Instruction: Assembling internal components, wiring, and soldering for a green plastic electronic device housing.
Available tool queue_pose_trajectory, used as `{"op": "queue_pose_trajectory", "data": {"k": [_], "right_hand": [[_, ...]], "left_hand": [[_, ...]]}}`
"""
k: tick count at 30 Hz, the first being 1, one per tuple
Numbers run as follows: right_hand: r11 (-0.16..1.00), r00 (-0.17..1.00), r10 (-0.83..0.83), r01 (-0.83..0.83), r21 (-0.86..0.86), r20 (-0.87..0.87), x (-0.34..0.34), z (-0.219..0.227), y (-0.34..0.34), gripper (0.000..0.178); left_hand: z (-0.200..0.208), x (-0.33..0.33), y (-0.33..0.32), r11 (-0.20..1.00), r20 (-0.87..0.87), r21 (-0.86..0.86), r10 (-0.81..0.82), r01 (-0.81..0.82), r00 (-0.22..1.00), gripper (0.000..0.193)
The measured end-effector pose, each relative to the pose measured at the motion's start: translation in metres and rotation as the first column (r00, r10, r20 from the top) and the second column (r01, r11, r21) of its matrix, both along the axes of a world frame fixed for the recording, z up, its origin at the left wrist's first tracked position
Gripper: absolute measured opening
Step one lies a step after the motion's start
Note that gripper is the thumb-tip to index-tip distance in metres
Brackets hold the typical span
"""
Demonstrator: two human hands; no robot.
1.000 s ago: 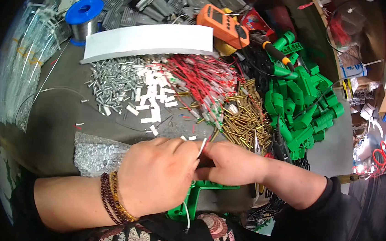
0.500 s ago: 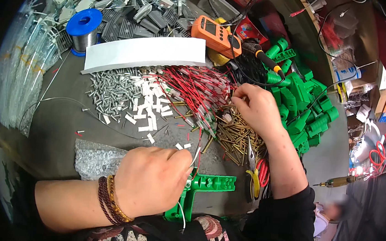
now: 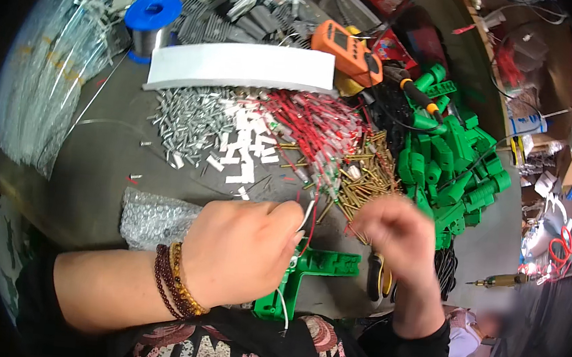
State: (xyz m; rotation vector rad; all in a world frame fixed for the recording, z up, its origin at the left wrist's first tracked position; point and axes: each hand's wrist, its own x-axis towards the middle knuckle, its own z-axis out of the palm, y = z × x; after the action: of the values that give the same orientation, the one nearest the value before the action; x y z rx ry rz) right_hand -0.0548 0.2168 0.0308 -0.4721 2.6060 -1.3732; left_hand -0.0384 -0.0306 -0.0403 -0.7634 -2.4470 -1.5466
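Right hand [image 3: 393, 232] back from brass pin pile [image 3: 360, 181], now blurred mid-move beside left; grip cannot tell. Left hand [image 3: 242, 249] unmoved, clenched, pinching thin white wire [image 3: 306, 215] and red wire [image 3: 310, 231] over green plastic bracket [image 3: 309, 269] at bench edge. Risk: wires slip from pinch as right hand closes in; sleeve may sweep loose pins. Yellow-handled pliers [image 3: 379, 282] just right of bracket.

Left hand [image 3: 242, 253]: curled into a loose fist, knuckles up, fingertips pinched together, beaded bands at wrist.
Right hand [image 3: 393, 232]: raised, motion-blurred, fingers bent inward; grip unclear.
Forearms: entering from lower edge.
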Motion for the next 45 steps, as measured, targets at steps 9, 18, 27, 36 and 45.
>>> {"op": "queue_pose_trajectory", "data": {"k": [9,18,27,36,45], "right_hand": [[0.836,0.881,0.426,-0.297,0.461,-0.206,0.040,-0.029,-0.029,0.029],[0.721,0.903,0.429,-0.325,0.612,-0.026,0.031,-0.015,-0.047,0.020],[0.785,0.930,0.053,-0.263,0.560,0.363,0.007,-0.010,-0.043,0.052],[0.841,0.736,0.068,-0.406,0.359,0.673,-0.017,-0.015,-0.044,0.064],[0.875,0.737,0.016,-0.338,0.347,0.676,-0.011,-0.015,-0.054,0.058]], "left_hand": [[-0.004,0.001,-0.001,1.000,-0.025,-0.005,0.018,-0.019,1.000,0.013],[-0.004,0.006,0.002,1.000,-0.057,-0.010,0.026,-0.027,0.998,0.013],[-0.008,0.003,0.004,0.999,-0.081,-0.033,0.036,-0.039,0.996,0.017],[-0.009,0.002,0.004,0.997,-0.066,-0.062,0.040,-0.044,0.997,0.018],[-0.010,0.002,0.004,0.997,-0.059,-0.081,0.006,-0.010,0.998,0.017]]}}
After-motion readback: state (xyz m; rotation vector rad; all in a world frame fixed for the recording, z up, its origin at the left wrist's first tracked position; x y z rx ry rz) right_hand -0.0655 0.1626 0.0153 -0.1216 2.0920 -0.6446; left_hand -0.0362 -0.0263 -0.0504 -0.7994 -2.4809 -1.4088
